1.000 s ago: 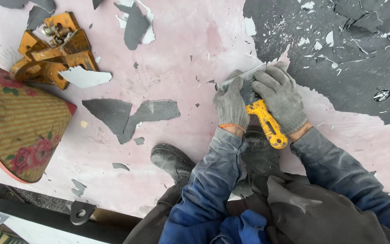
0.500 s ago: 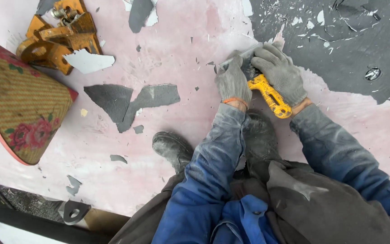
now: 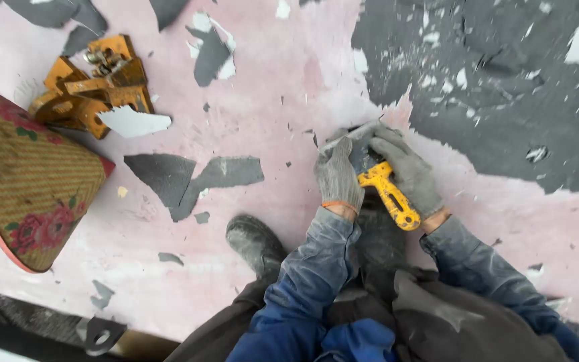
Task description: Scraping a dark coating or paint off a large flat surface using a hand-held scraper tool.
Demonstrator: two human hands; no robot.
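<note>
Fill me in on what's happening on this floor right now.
A person in grey work gloves crouches over a pink surface. The right hand grips a yellow-handled scraper, and the left hand presses down on its blade at the edge of the grey coating. Peeled grey flakes lie around, beside a conical woven hat.

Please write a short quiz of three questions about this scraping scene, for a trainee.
1. True or false: both gloved hands are on the scraper.
2. What lies nearest the conical woven hat? A) orange metal brackets B) a red bucket C) a green hose
3. Fill in: the scraper's handle is ____ in colour.

Key:
1. True: the left hand presses near the blade and the right hand grips the handle.
2. A
3. yellow
</note>
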